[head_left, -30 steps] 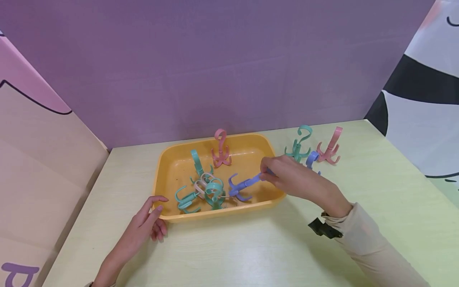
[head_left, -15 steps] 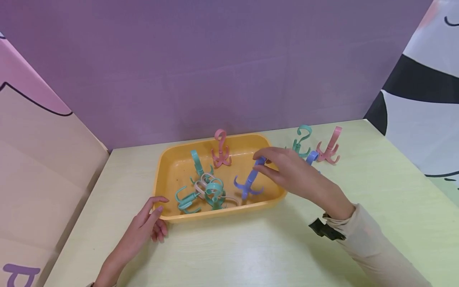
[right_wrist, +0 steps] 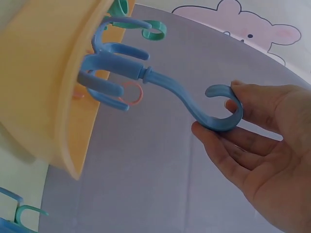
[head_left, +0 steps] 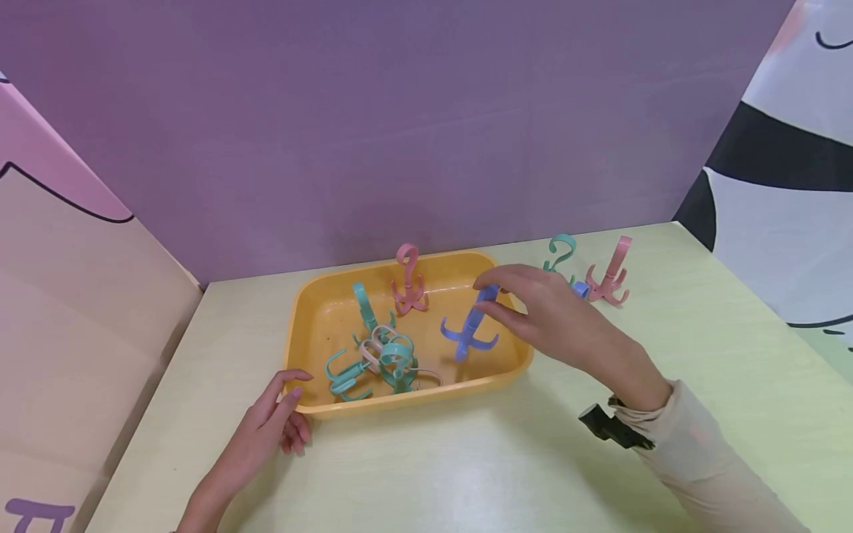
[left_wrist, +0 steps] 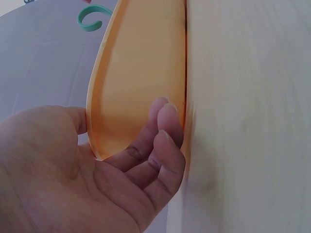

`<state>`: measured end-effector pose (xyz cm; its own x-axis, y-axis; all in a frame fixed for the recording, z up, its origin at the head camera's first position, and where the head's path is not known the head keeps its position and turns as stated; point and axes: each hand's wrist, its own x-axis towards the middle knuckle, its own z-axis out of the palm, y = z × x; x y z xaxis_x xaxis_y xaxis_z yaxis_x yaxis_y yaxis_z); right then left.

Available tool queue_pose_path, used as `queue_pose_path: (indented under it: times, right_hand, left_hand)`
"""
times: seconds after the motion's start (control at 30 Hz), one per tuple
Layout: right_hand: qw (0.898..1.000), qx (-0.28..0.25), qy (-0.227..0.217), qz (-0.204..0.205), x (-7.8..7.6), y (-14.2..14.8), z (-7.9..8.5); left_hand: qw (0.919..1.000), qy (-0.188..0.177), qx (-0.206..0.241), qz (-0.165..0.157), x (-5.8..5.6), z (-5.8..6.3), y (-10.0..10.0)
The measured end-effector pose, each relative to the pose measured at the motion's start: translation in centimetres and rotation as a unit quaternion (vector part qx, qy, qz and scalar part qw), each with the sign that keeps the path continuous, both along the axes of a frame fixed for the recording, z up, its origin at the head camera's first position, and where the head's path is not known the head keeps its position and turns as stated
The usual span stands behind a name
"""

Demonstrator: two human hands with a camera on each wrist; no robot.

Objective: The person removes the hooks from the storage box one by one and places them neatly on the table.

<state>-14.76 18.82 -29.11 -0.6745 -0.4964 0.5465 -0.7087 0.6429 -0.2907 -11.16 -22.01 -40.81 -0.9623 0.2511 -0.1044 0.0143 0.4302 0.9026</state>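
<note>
My right hand (head_left: 560,314) pinches a blue plastic multi-claw hanging hook (head_left: 469,331) by its curved top. The hook leans over the right part of a yellow tray (head_left: 426,397), claws downward; in the right wrist view its claws (right_wrist: 111,64) are level with the tray rim. At the tray's near left corner my left hand (head_left: 266,418) holds the rim, thumb on the inner side and curled fingers against the outer wall (left_wrist: 141,63). Green hooks (head_left: 363,303) and pale pink hooks (head_left: 380,337) lie tangled inside, while a pink hook (head_left: 409,285) stands at the back.
On the table right of the tray stand a green hook (head_left: 563,244), a pink hook (head_left: 611,275) and a blue hook (head_left: 581,289), partly hidden behind my right hand. A purple backdrop (head_left: 426,126) rises behind the table (head_left: 433,466), with printed panels at both sides.
My right hand has brought the blue hook from a tilted, low position in the tray to a more upright one, slightly raised and further right. My left hand stays at the tray corner.
</note>
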Motion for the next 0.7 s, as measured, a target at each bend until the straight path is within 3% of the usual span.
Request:
queue_pose_path:
  times: [0.33,0.7]
  right_hand:
    - [0.999,-0.016,0.029,-0.016,0.4,1.1,1.0]
    - [0.999,-0.017,0.039,-0.020,0.3,1.4,0.9]
  left_hand:
    - [1.0000,-0.002,-0.002,0.001,0.2,0.2,0.0]
    - [1.0000,-0.001,-0.005,0.004,0.1,0.2,0.1]
